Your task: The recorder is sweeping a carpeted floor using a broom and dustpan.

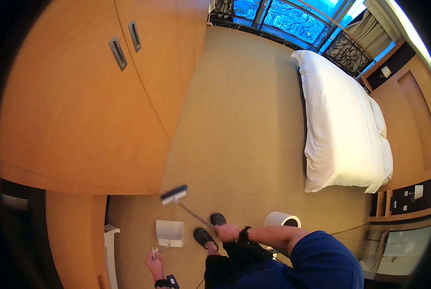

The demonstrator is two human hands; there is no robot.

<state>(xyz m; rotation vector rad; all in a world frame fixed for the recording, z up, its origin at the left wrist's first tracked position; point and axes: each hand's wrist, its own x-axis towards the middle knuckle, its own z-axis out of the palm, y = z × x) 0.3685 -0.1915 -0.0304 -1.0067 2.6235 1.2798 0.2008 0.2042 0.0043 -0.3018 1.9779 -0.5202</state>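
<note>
My right hand grips the thin handle of a broom. The broom's head, white with dark bristles, is near the corner of the wooden wardrobe; it looks slightly blurred, and I cannot tell whether it touches the floor. At the lower left, my left hand holds the end of the handle of a white dustpan. The dustpan's pan is left of my dark clogs, below the broom head in the view. A gap of floor separates the broom head from the pan.
Tan carpet stretches toward the window railing. A bed with white bedding stands at the right. A white cylindrical bin is beside my right forearm. A thin cord crosses the lower right. A white low unit stands at the lower left.
</note>
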